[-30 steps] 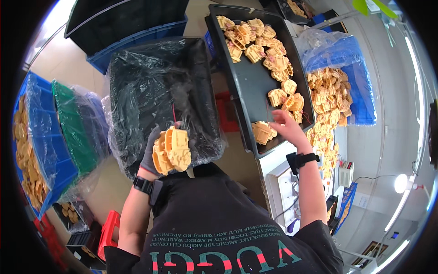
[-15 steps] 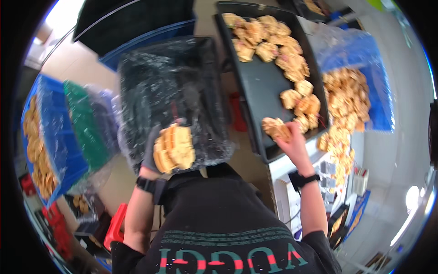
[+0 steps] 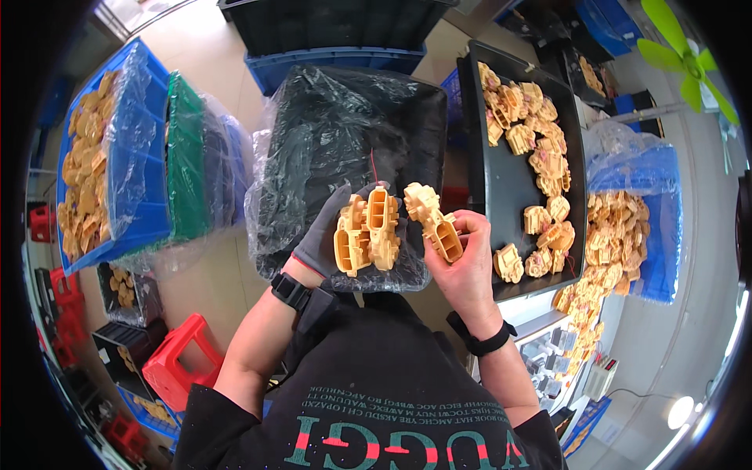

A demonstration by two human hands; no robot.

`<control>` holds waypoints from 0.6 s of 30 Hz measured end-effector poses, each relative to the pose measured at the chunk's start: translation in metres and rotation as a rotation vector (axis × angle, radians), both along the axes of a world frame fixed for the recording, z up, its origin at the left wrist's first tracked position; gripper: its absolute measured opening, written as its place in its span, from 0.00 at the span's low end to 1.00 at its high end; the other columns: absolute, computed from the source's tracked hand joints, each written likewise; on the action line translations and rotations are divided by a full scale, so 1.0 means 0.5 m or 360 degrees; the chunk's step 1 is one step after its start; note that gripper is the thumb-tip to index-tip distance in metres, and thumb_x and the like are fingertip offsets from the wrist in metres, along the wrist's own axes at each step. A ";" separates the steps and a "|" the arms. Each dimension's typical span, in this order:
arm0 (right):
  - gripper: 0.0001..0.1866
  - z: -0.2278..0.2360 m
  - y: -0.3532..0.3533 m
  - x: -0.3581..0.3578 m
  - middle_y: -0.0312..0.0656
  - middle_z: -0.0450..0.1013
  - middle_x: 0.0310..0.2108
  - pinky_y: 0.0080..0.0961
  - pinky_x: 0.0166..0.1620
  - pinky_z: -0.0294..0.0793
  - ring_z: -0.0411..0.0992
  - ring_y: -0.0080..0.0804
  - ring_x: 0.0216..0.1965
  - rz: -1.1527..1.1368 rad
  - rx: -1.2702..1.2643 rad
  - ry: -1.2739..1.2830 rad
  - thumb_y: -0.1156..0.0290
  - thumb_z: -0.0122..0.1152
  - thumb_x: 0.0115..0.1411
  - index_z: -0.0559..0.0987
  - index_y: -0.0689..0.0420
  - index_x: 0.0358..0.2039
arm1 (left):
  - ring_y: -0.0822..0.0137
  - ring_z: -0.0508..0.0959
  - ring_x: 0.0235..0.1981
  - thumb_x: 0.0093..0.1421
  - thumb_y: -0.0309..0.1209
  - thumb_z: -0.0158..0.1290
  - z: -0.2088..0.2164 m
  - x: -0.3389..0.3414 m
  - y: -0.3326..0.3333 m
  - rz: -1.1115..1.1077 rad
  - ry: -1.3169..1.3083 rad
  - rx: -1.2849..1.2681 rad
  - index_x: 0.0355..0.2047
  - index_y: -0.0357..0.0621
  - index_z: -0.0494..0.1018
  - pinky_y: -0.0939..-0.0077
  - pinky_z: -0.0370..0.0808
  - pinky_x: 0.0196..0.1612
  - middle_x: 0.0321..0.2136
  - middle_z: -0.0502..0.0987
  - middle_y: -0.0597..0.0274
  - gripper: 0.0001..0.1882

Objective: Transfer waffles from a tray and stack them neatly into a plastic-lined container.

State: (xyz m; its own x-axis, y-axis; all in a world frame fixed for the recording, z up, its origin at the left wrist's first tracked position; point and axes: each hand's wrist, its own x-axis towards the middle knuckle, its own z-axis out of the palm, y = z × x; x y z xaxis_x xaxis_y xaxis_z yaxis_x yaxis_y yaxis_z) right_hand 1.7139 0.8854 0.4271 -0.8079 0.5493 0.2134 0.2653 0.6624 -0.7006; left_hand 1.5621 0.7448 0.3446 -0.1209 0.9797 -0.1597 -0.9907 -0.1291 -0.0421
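In a grey glove, my left hand (image 3: 319,239) is closed around a stack of cream-yellow moulded plastic parts (image 3: 368,233), their hollow ends facing up. A thin red wire sticks up from the stack. My bare right hand (image 3: 464,266) pinches another cream-yellow plastic part (image 3: 433,223) just right of the stack, with a small gap between. Both hands are over the near edge of a black bin (image 3: 345,102) lined with clear plastic film. To the right, a black tray (image 3: 501,176) holds many loose parts of the same kind.
A blue crate (image 3: 160,157) of similar parts and a green crate (image 3: 186,157) stand at left. Another blue bin (image 3: 662,211) of parts is at far right, beside a heap spilling nearer. A red stool (image 3: 184,356) is at lower left; a green fan (image 3: 689,66) at upper right.
My right hand has moved left from the tray, bringing a plastic part beside the stack. My left hand's stack has shifted right and up in view. The whole view has turned.
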 end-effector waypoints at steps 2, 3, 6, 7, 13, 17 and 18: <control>0.22 0.003 -0.009 -0.012 0.45 0.66 0.39 0.31 0.40 0.72 0.69 0.42 0.39 -0.0009 0.0006 -0.0017 0.79 0.68 0.48 0.64 0.59 0.39 | 0.54 0.72 0.54 0.66 0.52 0.43 -0.014 -0.010 -0.023 0.0002 0.0005 0.0003 0.62 0.51 0.60 0.56 0.67 0.59 0.56 0.70 0.58 0.29; 0.22 0.003 -0.012 -0.020 0.45 0.66 0.39 0.31 0.40 0.72 0.69 0.42 0.39 0.0010 0.0019 -0.0020 0.79 0.68 0.48 0.64 0.59 0.39 | 0.54 0.72 0.54 0.66 0.52 0.43 -0.016 -0.014 -0.028 0.0022 0.0001 0.0016 0.62 0.51 0.60 0.56 0.67 0.59 0.56 0.70 0.58 0.29; 0.22 -0.006 -0.034 -0.049 0.46 0.66 0.39 0.33 0.41 0.72 0.69 0.44 0.40 0.0001 0.0085 -0.0004 0.78 0.68 0.48 0.64 0.59 0.39 | 0.56 0.71 0.55 0.66 0.51 0.42 -0.028 -0.021 -0.036 0.0179 0.0079 -0.0069 0.62 0.50 0.60 0.57 0.66 0.59 0.56 0.69 0.58 0.30; 0.23 -0.008 -0.044 -0.059 0.46 0.66 0.40 0.33 0.41 0.72 0.69 0.44 0.41 0.0063 0.0109 -0.0039 0.77 0.68 0.48 0.65 0.59 0.41 | 0.55 0.70 0.55 0.66 0.51 0.42 -0.035 -0.024 -0.033 0.0239 0.0085 -0.0090 0.63 0.50 0.59 0.55 0.66 0.59 0.56 0.69 0.57 0.30; 0.26 -0.001 -0.096 -0.082 0.48 0.64 0.43 0.32 0.45 0.71 0.67 0.42 0.45 0.0233 -0.0001 -0.0137 0.74 0.68 0.50 0.64 0.61 0.46 | 0.54 0.64 0.61 0.64 0.54 0.44 -0.029 -0.033 -0.058 0.0358 0.0176 0.0152 0.67 0.49 0.49 0.55 0.63 0.62 0.62 0.61 0.52 0.38; 0.27 0.001 -0.105 -0.087 0.47 0.64 0.45 0.30 0.45 0.71 0.66 0.40 0.46 0.0280 -0.0107 -0.0190 0.73 0.68 0.50 0.64 0.61 0.47 | 0.57 0.63 0.62 0.59 0.62 0.45 -0.036 -0.041 -0.068 0.0306 0.0243 0.0178 0.67 0.51 0.49 0.57 0.63 0.62 0.62 0.61 0.55 0.43; 0.27 0.002 -0.107 -0.087 0.47 0.64 0.45 0.29 0.45 0.71 0.66 0.39 0.46 0.0301 -0.0173 -0.0193 0.73 0.69 0.50 0.64 0.61 0.47 | 0.56 0.63 0.62 0.57 0.64 0.44 -0.038 -0.042 -0.069 0.0288 0.0180 0.0209 0.67 0.52 0.48 0.56 0.63 0.62 0.62 0.60 0.54 0.45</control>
State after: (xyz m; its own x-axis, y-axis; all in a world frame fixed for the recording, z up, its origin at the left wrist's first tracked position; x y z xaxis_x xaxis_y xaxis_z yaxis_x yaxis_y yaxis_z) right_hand 1.6706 0.8321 0.4281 -0.9147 0.4002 0.0566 0.2302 0.6309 -0.7409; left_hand 1.5410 0.7103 0.3255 -0.3061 0.9520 -0.0078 -0.9513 -0.3056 0.0395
